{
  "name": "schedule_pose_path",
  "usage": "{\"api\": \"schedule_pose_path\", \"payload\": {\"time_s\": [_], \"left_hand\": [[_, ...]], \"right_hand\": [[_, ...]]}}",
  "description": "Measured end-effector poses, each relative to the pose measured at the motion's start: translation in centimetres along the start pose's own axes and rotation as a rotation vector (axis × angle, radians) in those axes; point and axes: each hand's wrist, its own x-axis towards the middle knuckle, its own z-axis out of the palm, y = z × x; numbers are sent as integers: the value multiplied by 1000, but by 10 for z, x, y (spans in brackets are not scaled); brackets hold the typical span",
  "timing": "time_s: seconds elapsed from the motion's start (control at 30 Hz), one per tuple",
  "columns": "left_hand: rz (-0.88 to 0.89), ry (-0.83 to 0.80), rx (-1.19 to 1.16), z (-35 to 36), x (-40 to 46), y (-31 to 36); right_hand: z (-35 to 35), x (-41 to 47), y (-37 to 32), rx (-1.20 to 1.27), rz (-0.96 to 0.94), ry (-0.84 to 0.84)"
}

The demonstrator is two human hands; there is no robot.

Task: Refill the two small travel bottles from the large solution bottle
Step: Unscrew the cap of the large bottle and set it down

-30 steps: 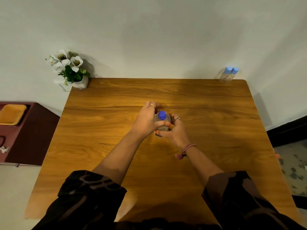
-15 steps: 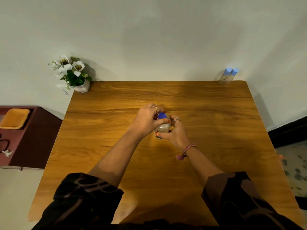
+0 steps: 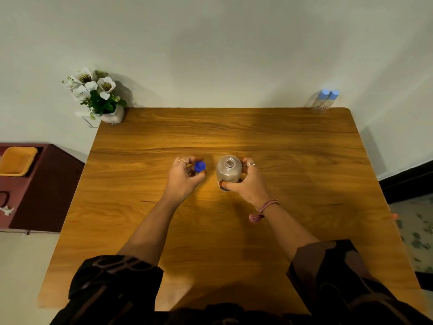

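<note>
On the wooden table (image 3: 281, 141) the right hand (image 3: 249, 181) grips the large bottle (image 3: 228, 171) upright with its neck open, the left hand (image 3: 184, 177) just beside it pinches the blue cap (image 3: 199, 166), while two small blue-capped travel bottles (image 3: 324, 100) stand together at the far right corner

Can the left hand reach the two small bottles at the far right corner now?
Probably not easily. The left hand holds the blue cap, and the two small bottles stand across the table, beyond the right hand and open large bottle.
</note>
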Motion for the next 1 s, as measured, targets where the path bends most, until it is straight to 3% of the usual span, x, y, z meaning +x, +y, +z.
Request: {"api": "schedule_pose_path", "payload": {"time_s": [0.13,0.33,0.77,1.0], "left_hand": [[-23,10,262,14,-3,-24],[-89,-96,427,32,-1,-39],[-66,-106,508,40,3,-49],[-115,-348,480,12,9,-38]], "right_hand": [[-1,0,0,-13,-4,2],[1,2,5,-45,-4,4],[-1,1,8,-104,-44,-23],[-29,4,14,-88,29,-240]]}}
